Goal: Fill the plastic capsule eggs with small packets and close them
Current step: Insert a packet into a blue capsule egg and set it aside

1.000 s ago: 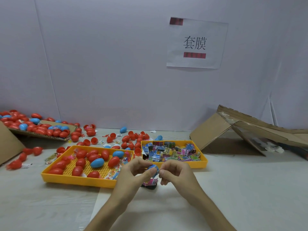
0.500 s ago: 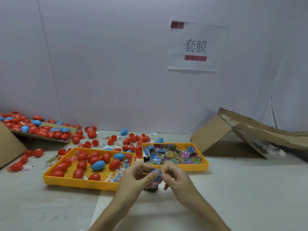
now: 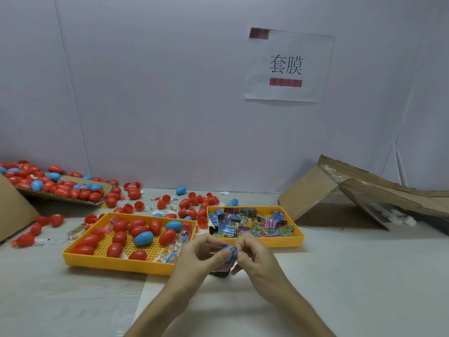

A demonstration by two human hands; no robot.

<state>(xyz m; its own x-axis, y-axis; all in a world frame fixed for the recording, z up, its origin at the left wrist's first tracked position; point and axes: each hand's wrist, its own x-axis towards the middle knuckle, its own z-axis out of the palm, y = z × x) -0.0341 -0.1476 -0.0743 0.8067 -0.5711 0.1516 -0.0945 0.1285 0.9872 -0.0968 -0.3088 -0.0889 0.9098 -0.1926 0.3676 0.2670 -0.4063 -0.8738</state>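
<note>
My left hand (image 3: 198,257) and my right hand (image 3: 256,257) meet above the table's middle and together pinch a blue capsule egg half (image 3: 230,254) with a small printed packet in it. A dark piece (image 3: 220,273) shows just below the hands, mostly hidden. Behind them to the left, a yellow tray (image 3: 116,262) holds several red eggs and two blue ones. Another yellow tray (image 3: 295,239) behind the hands is full of small colourful packets (image 3: 245,224).
Loose red and blue eggs (image 3: 192,203) lie scattered behind the trays. A cardboard flap (image 3: 60,194) at far left carries a heap of eggs. A collapsed cardboard box (image 3: 352,193) lies at right. A paper sign (image 3: 289,66) hangs on the back wall.
The fingers of both hands have closed in tighter round the blue egg half and packet. The camera view has shifted slightly.
</note>
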